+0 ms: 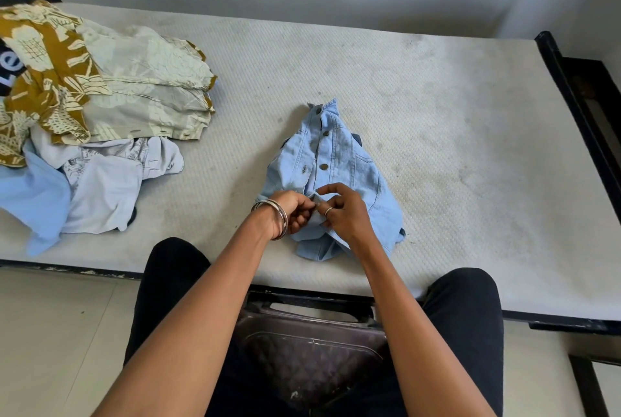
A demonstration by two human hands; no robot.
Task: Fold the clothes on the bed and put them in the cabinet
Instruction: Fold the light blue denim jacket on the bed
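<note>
A wide bed with a bare, off-white quilted mattress and a black frame fills most of the view. At its left end lies a heap of unfolded clothes: a mustard and cream leaf-print garment on top, pale grey and light blue pieces under and in front of it. Near the front edge, well apart from the heap, lies a small light blue denim jacket with metal buttons, its collar pointing away from the person and the lower part bunched under the hands. A dark plastic chair shows between the person's black-trousered legs. The left hand, with metal bangles at the wrist, has a clenched grip pinching the jacket's front edge. The right hand, wearing a ring, pinches the same placket just beside it, fingers curled, fingertips touching.
</note>
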